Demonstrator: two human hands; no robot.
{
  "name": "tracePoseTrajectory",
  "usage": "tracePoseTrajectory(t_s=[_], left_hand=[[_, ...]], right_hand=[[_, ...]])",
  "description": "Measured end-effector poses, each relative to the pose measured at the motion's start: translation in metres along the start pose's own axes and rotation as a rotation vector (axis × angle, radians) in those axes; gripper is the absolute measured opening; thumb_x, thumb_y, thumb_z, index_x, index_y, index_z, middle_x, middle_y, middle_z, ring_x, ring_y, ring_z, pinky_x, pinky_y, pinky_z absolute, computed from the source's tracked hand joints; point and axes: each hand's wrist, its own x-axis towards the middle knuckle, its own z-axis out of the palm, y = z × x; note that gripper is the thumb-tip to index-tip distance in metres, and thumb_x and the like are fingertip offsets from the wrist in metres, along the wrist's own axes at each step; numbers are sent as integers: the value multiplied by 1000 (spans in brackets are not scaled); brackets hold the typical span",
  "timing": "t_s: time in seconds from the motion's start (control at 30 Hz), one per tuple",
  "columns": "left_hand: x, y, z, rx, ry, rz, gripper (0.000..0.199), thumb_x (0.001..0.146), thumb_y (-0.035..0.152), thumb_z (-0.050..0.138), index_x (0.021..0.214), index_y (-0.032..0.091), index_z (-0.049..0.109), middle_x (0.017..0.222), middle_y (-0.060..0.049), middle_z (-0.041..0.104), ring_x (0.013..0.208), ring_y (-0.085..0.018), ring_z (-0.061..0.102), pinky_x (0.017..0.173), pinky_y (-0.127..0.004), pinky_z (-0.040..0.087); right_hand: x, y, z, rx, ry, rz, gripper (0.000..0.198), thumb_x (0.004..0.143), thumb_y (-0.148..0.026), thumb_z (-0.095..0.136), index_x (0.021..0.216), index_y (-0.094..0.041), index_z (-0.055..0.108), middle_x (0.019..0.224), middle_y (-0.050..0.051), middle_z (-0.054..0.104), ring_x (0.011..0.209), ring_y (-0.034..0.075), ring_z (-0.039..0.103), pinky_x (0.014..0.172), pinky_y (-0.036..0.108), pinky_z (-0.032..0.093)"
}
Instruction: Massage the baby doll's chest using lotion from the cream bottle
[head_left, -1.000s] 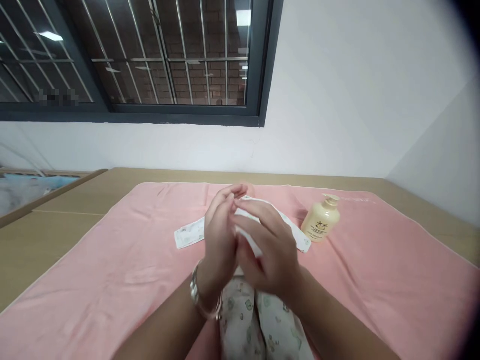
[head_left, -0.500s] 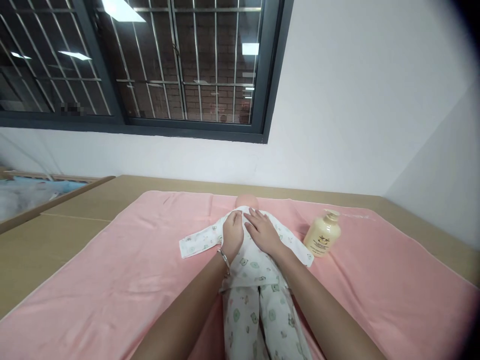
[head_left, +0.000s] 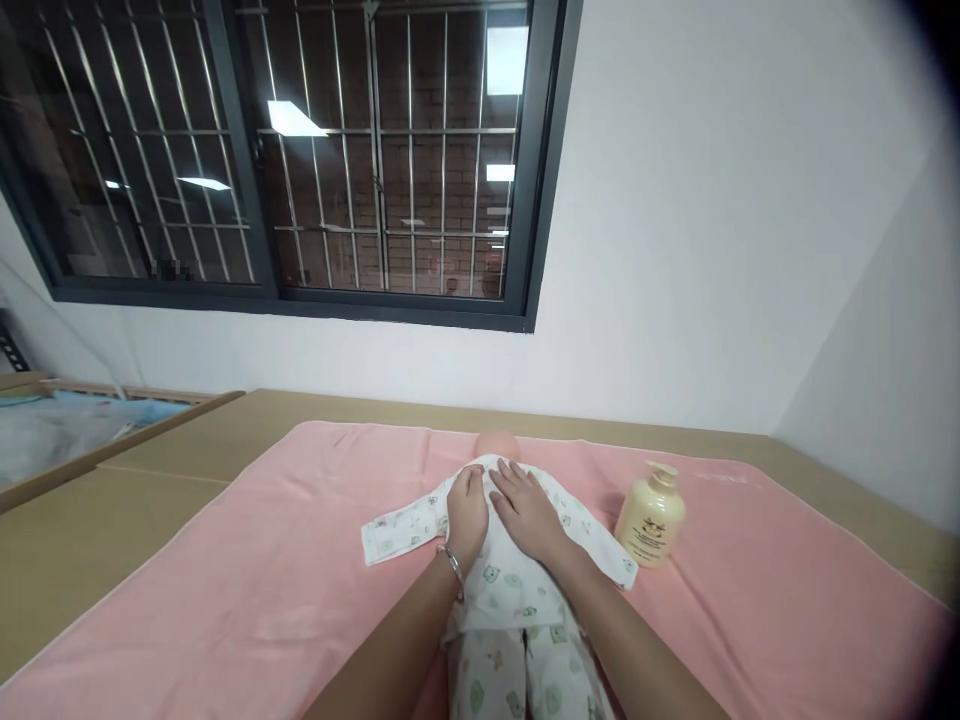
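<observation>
A doll in a white printed pajama top [head_left: 514, 585] lies on a pink blanket [head_left: 277, 580], its sleeves spread to both sides. Only the smooth, rounded top of the doll's head [head_left: 496, 444] shows. My left hand [head_left: 468, 515], with a silver bangle at the wrist, is closed at the chest on the cloth of the top; its fingertips are partly hidden. Beside it my right hand [head_left: 527, 508] lies flat on the chest, fingers outstretched. White printed pajama trousers [head_left: 487, 675] run down between my forearms.
A pale yellow pump bottle [head_left: 651, 515] stands on the blanket by the right cuff. The wooden tabletop [head_left: 157, 530] borders the blanket. A barred window [head_left: 390, 190] is set in the white wall behind. At far left, a wooden-edged compartment [head_left: 90, 425] holds plastic-wrapped items.
The view has tilted upward, so the doll, bottle and blanket sit lower in the picture. Both hands keep nearly the same place on the chest.
</observation>
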Motion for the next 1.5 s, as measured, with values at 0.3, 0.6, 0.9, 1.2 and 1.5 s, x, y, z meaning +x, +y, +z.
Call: tracePoseTrajectory(t_s=[0.3,0.6,0.9,1.2,1.5], left_hand=[[-1,1,-2,3,24,-47,28,86,32,39,84,20,64,97,-7,70,96,-23,63,90,-38,46],[-3,-5,-1,222,-38,55,31,83,23,42,105,16,63,112,-11,66,109,-24,58,98,-39,42],[-1,-5,1,563,-110,181,41,87,23,35,120,14,58,124,-13,61,120,-26,53,105,-41,36],[3,-5,-6,736,-195,242,41,87,31,41,121,12,54,125,-16,58,122,-28,49,109,-43,29],[9,-15,-7,724,-307,297,41,90,30,39,125,15,54,132,-12,57,127,-26,46,113,-46,22]], right_hand=[[-13,-34,11,-121,24,124,55,93,-27,35,146,-14,36,154,14,27,143,33,17,113,51,16],[3,7,7,39,72,100,52,97,-42,32,143,-19,42,152,9,33,142,26,24,114,45,17],[-9,-5,11,-97,309,108,40,94,-24,31,113,-18,66,128,9,60,128,21,46,107,33,32],[7,20,17,-9,267,100,49,88,-32,43,129,-9,55,134,13,55,129,26,43,111,35,27],[7,26,14,-64,147,68,55,91,-35,39,138,-8,44,143,15,46,134,28,37,112,40,20]])
